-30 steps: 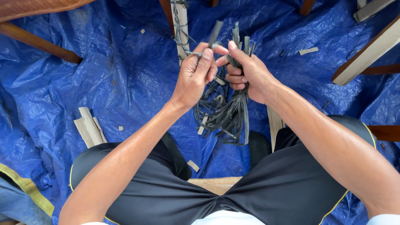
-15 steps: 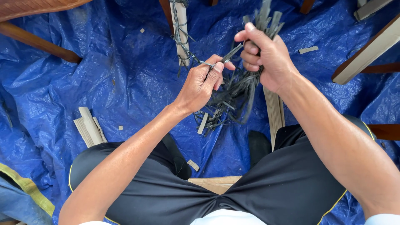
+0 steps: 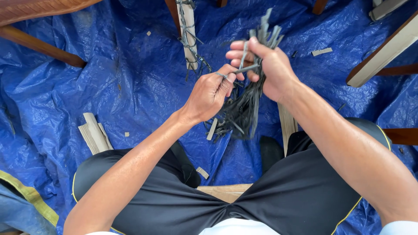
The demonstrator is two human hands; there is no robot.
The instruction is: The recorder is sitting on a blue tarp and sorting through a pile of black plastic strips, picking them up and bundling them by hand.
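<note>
- While my right hand (image 3: 272, 69) keeps its fist closed round the bundle of dark flat strips (image 3: 244, 111), the bundle now sits higher and further out than half a second ago, top ends fanning above my knuckles, lower ends hanging loose over the blue tarp (image 3: 109, 78).
- My left hand (image 3: 209, 93) is pinched shut, thumb against forefinger, on a single strip (image 3: 244, 68); that strip runs roughly level from the pinch into the bundle at my right fingers.
- A second ago both hands were close together on the bundle; now they have drawn apart, so by my read one strip is being separated out from the rest.
- Just beyond the hands: a pale upright slat wrapped in dark cord (image 3: 189, 30).
- Loose pale offcuts (image 3: 93, 132) lie on the tarp to my left; a small one (image 3: 321, 52) to the right.
- Wooden chair legs (image 3: 39, 47) ring the tarp.
</note>
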